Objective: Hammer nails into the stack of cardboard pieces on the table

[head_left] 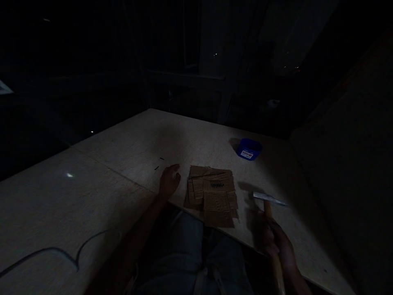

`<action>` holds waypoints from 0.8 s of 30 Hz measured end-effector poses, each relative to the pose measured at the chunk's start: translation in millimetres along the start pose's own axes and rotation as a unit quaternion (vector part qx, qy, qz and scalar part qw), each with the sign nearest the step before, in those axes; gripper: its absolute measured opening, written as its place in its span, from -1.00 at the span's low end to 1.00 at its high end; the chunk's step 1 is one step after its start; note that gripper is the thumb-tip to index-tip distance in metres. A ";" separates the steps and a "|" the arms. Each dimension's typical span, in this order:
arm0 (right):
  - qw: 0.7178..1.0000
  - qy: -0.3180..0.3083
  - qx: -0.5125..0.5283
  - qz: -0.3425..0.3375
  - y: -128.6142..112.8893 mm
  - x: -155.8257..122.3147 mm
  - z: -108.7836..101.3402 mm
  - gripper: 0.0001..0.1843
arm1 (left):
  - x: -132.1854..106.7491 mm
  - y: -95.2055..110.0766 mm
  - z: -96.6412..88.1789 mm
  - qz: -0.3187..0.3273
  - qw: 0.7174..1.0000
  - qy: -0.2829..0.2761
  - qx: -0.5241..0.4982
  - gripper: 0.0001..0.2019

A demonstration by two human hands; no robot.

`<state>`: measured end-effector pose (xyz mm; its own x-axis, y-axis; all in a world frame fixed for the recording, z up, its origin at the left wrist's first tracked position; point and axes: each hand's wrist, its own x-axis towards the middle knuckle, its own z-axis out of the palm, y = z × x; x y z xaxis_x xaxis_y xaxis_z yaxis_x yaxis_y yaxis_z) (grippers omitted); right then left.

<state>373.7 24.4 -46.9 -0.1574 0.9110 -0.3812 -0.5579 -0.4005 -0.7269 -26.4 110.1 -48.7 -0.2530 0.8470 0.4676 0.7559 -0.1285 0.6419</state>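
Observation:
My right hand (278, 243) is wrapped round the wooden handle of a hammer (269, 200), whose metal head hangs just above the board to the right of a stack of cardboard pieces (211, 196). A short row of dark nails (217, 185) sits on top of the cardboard. My left hand (169, 180) rests on the board just left of the cardboard, fingers loosely curled, with nothing visible in it. Two loose nails (159, 163) lie on the board a little beyond that hand.
A blue round container (248, 148) stands on the pale wooden board (123, 164) beyond the cardboard. A dark cable (61, 254) curves across the near left. My lap shows at the board's near edge. The surroundings are very dark.

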 end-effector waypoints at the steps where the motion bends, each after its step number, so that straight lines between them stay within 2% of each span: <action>1: 0.999 -0.008 0.035 0.005 -2.3 0.5 -2.0 -0.71 | 4.8 -12.9 -8.7 -0.027 0.998 0.015 0.052 -0.62; 2: 0.998 -0.019 0.066 0.011 -4.8 1.1 -3.7 -0.74 | 8.9 -25.1 -17.3 -0.058 0.993 0.026 0.103 -0.60; 5: 0.988 -0.055 0.137 0.033 -10.6 3.6 -11.2 -0.80 | 15.2 -52.3 -40.3 -0.128 0.969 -0.002 0.212 -0.55; 9: 0.981 -0.065 0.170 0.072 -7.7 9.5 -26.9 -0.84 | 15.4 -65.2 -54.7 -0.169 0.955 -0.038 0.240 -0.65; 13: 0.981 -0.072 0.160 0.086 -2.1 13.1 -35.9 -0.87 | 18.3 -68.3 -54.0 -0.171 0.961 -0.031 0.214 -0.75; 18: 0.980 -0.073 0.166 0.086 -5.1 10.6 -31.7 -0.83 | 22.0 -68.1 -51.6 -0.185 0.973 -0.001 0.141 -0.74; 21: 0.978 -0.070 0.179 0.079 -6.9 8.1 -25.5 -0.80 | 19.9 -57.4 -48.5 -0.171 0.983 -0.011 0.058 -0.76; 24: 0.973 -0.059 0.210 0.072 -6.7 6.7 -18.3 -0.80 | 16.0 -37.0 -41.3 -0.147 0.987 -0.050 -0.052 -0.81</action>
<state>391.3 31.4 -55.1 -0.3378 0.8632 -0.3751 -0.8026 -0.4724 -0.3643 -83.4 107.1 -39.8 -0.3873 0.9013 0.1938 0.5917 0.0818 0.8020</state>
